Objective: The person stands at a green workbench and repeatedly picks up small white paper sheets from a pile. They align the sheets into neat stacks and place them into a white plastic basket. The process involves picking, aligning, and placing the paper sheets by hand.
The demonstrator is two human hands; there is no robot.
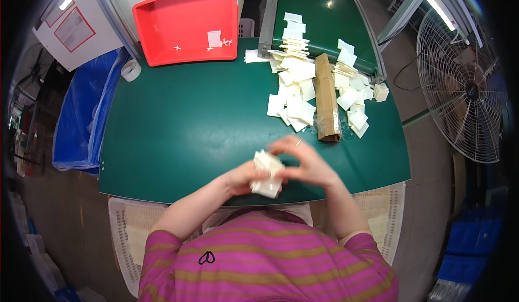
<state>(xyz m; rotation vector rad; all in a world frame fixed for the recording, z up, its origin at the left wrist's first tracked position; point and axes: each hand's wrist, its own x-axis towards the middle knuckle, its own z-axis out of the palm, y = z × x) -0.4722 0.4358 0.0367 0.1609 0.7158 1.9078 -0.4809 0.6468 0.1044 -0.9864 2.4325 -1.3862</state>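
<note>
Nearest, above the front edge of the green table (173, 140), our left hand (240, 178) is clasping a stack of pale cards (267, 183); our right hand (311, 166) is curving against it, its grip too blurred to tell. Farther off, we are seeing loose cards (294, 110) flanking a cardboard strip (326, 96); far left, a red bin (173, 34) is sitting.

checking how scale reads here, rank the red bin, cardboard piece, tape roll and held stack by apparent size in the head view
Red bin
Cardboard piece
Held stack, partly hidden
Tape roll
</note>
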